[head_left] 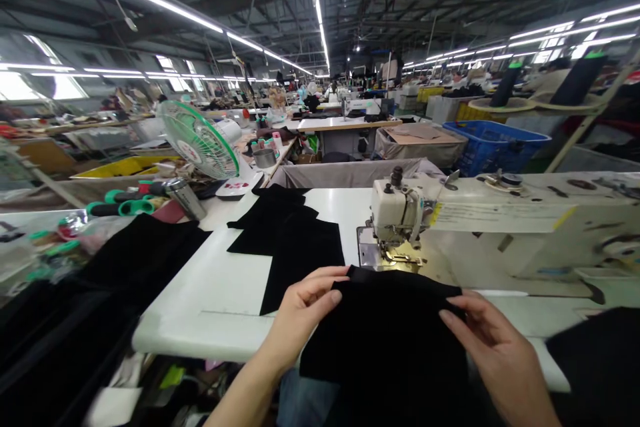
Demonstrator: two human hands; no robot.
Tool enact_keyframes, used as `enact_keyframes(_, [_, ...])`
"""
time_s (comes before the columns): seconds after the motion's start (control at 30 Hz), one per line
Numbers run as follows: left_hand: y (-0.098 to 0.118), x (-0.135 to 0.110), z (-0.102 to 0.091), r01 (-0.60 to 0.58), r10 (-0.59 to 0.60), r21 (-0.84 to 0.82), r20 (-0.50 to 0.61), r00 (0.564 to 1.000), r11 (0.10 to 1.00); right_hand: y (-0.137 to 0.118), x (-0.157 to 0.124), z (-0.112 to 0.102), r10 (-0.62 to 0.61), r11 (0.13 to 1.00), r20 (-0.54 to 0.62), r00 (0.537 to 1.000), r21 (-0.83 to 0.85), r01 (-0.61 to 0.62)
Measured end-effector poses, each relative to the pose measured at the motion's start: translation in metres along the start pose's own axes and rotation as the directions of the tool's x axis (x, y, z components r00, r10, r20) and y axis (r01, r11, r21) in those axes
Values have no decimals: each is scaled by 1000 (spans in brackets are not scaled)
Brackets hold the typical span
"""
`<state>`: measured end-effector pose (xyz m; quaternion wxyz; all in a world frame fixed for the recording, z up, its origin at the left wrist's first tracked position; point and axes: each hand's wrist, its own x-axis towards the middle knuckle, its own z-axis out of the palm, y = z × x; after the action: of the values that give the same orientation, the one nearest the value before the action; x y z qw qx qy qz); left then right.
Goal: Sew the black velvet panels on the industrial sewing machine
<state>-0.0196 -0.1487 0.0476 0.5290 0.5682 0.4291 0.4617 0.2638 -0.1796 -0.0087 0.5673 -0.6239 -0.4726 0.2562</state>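
Observation:
A piece of black fabric [390,333] hangs between my two hands at the front edge of the sewing table [215,300]. My left hand [313,300] pinches its upper left corner between thumb and fingers. At the upper right corner, my right hand [487,327] grips the same piece the same way. The top edge is stretched between them, with a narrow strip along it that looks folded. Just beyond that edge stands the needle head of a sewing machine [397,213]. Several black fabric pieces [305,247] lie overlapping on the table, left of the machine.
More black fabric [135,267] drapes over the left side, near thread spools [123,207] and a metal can [185,197]. A green-rimmed fan [200,137] stands behind. Dark fabric [600,360] lies at right. A blue crate [500,143] sits beyond the machine, below thread cones [577,80].

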Motion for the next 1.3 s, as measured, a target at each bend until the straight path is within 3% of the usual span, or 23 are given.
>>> enact_keyframes(0.27, [7,-6,5,-8,-6,-93,-154,988,996,-9,2,-6,187,982,-18,982,41,-186])
enact_keyframes(0.63, [16,-14,-4,62,-65,-133,-19,998,989,-18,6,-11,92,996,-43,995,19,-91])
enact_keyframes(0.77, [12,-10,1,-7,-9,-89,-171,985,996,-20,6,-9,88,996,-76,993,-26,-90])
enact_keyframes(0.93, [11,-3,13,-24,-37,-151,-385,922,988,-13,4,-7,160,987,-65,985,32,-158])
enact_keyframes(1.1, [15,-3,18,6,-113,-240,-433,894,971,-12,4,-3,224,958,-68,972,199,-207])
enact_keyframes(1.3, [13,-2,15,-15,-78,-221,-405,911,975,-18,5,-1,264,942,-94,960,240,-235])
